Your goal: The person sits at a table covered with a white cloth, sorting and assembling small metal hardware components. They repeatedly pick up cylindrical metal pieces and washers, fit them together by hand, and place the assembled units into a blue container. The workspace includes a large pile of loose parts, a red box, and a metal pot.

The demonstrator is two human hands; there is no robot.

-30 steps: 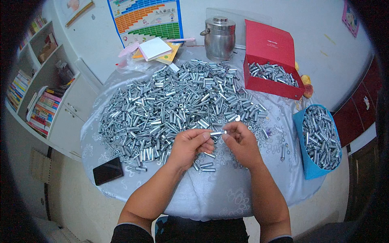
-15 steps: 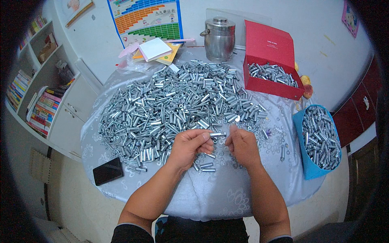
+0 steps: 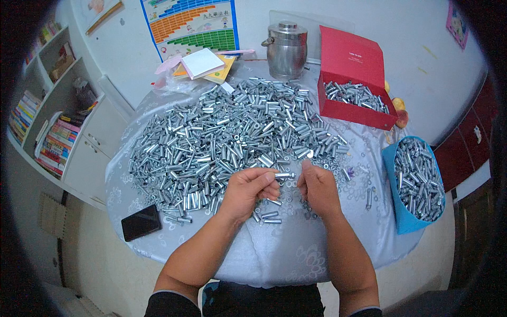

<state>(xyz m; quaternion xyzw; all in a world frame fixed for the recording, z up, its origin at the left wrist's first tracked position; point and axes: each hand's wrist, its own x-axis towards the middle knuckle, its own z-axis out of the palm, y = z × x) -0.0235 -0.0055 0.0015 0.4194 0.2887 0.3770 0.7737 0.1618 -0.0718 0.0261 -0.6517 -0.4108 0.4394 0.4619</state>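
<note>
Silver sleeve pinched in the left hand

Head view: the left hand grips a slim metal sleeve between thumb and forefinger, its free end pointing toward the right hand. The right hand is apart from that end, fingers curled in and thumb close to them; whether it holds anything cannot be told. Beyond both hands, a broad heap of metal parts spreads over the pale tablecloth. Just nearer the person than the left fingers lie a few loose sleeves. Left of the left hand rests a black phone; well right of the right hand, a blue bin brims with parts.
</note>
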